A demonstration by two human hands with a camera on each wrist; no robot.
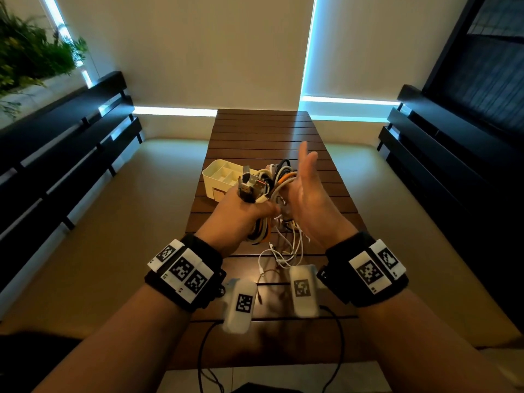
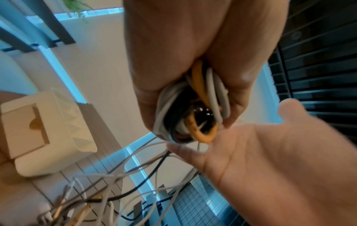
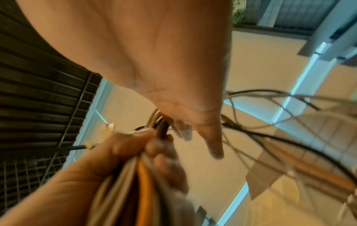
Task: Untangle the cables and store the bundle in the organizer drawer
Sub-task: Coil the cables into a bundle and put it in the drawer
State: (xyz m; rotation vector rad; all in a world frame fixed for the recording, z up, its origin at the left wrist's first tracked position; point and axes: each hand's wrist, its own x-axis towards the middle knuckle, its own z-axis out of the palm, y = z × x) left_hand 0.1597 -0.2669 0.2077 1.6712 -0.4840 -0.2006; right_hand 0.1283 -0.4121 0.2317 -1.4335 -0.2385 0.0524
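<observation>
My left hand [image 1: 243, 214] grips a folded bundle of white, black and orange cables [image 1: 272, 180] above the slatted table, plug ends sticking up. The same bundle [image 2: 193, 113] fills my left fist in the left wrist view. My right hand [image 1: 309, 194] stands beside the bundle with fingers straight and palm toward it, holding nothing; its palm [image 2: 270, 160] lies just under the loops. Loose white cable ends [image 1: 283, 251] hang down onto the table. The cream organizer [image 1: 219, 177] sits behind my left hand, its front drawer [image 2: 27, 130] closed.
The dark brown slatted table [image 1: 263, 131] is narrow, with beige floor on both sides. Black benches [image 1: 56, 154] line the left and right. Two white tagged sensor units [image 1: 241, 304] with black leads hang under my wrists.
</observation>
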